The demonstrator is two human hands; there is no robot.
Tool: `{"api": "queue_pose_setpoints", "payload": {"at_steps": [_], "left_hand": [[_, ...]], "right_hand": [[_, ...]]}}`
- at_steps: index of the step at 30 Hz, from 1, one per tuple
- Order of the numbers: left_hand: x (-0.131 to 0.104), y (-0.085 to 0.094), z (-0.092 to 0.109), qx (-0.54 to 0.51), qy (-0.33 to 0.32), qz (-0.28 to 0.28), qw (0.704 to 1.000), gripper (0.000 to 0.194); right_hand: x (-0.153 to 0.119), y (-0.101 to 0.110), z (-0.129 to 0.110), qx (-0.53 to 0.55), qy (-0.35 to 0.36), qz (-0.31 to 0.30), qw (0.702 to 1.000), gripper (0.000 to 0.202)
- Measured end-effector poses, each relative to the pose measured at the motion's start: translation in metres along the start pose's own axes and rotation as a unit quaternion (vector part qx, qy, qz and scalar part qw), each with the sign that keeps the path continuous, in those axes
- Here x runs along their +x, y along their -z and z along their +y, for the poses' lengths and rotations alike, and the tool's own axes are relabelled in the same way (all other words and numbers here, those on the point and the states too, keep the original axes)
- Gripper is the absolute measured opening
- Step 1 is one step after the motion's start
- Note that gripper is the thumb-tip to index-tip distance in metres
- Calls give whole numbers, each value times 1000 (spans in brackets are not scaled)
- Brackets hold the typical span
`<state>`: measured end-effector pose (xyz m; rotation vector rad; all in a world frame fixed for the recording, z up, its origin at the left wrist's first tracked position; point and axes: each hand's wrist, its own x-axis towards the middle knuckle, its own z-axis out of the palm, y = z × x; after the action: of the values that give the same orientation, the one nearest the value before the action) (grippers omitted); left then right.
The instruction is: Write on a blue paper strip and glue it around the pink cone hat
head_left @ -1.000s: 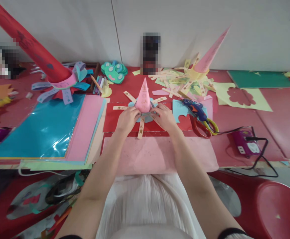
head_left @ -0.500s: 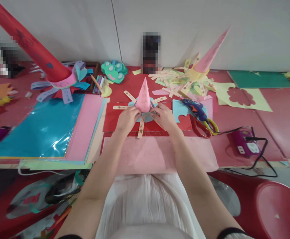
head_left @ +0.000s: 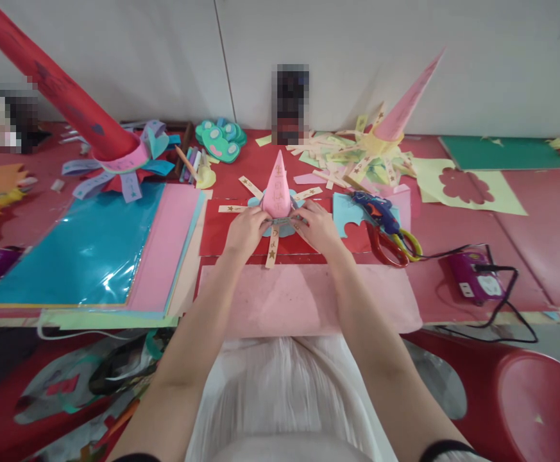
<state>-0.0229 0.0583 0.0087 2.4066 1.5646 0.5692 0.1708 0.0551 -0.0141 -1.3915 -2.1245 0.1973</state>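
A pink paper cone [head_left: 278, 189] with writing stands upright in the middle, on a blue paper base [head_left: 285, 229] with cream strips [head_left: 272, 247] spread outward. A grey band [head_left: 280, 221] wraps the foot of the cone. My left hand [head_left: 247, 230] pinches the band's left front side. On the right front side, my right hand [head_left: 316, 226] pinches the same band, its fingertips close to the left ones. Red paper [head_left: 222, 234] lies under the base.
Scissors [head_left: 389, 247] and a blue glue gun [head_left: 378, 210] lie right of my hands. Coloured sheets [head_left: 77, 247] are stacked left. A red cone [head_left: 63, 90] and another pink cone [head_left: 407, 99] stand behind. A purple power box [head_left: 475, 277] with black cable sits right.
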Motion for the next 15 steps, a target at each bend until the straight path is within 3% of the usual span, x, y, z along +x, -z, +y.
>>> {"api": "queue_pose_setpoints", "payload": {"at_steps": [15], "left_hand": [[1,-2,-1,4,5,-3,1000,10]], "right_hand": [[0,0,1,1,6,5,1000,12]]}}
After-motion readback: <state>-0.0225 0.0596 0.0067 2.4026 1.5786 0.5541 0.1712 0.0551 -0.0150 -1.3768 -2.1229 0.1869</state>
